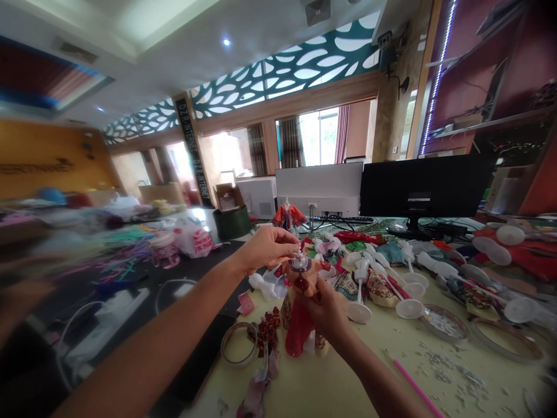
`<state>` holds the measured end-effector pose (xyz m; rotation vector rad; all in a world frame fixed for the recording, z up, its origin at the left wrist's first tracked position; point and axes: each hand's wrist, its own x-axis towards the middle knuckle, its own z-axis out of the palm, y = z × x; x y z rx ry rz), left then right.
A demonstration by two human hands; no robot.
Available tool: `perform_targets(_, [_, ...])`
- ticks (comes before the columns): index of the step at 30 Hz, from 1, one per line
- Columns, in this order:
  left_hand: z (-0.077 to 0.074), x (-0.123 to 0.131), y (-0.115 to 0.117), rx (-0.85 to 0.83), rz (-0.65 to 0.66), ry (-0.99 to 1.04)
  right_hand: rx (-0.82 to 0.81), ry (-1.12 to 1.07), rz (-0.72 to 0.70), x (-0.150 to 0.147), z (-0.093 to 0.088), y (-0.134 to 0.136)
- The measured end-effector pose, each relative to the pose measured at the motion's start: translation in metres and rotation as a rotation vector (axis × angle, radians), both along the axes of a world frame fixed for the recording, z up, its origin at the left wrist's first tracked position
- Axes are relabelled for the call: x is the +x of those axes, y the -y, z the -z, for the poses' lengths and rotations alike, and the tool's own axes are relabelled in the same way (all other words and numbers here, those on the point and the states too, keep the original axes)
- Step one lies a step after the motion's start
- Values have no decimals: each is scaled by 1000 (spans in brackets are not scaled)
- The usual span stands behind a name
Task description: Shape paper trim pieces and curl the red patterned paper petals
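Risk: collar of the dressed doll could pull askew if my left hand tugs while my right hand slackens. Doll sits between both, over the table; right grips its middle, left pinches its neck end, exact spot too small to tell.

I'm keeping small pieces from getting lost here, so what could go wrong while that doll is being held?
The left hand is at the top of the dressed doll; a hard tug might twist it. The right forearm could nudge the pink stick into the silvery bits. The right hand might bump the white stand nearby.
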<state>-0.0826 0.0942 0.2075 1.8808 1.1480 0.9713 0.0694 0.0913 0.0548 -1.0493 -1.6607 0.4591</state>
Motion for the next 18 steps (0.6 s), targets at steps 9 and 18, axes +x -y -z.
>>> perform_targets(9, [9,-6,1,345,-86,-127,-29,21,-22,1,0,0])
perform_targets(18, [20,-7,6,971,-115,-555,-7,2,-37,0,-1,-2])
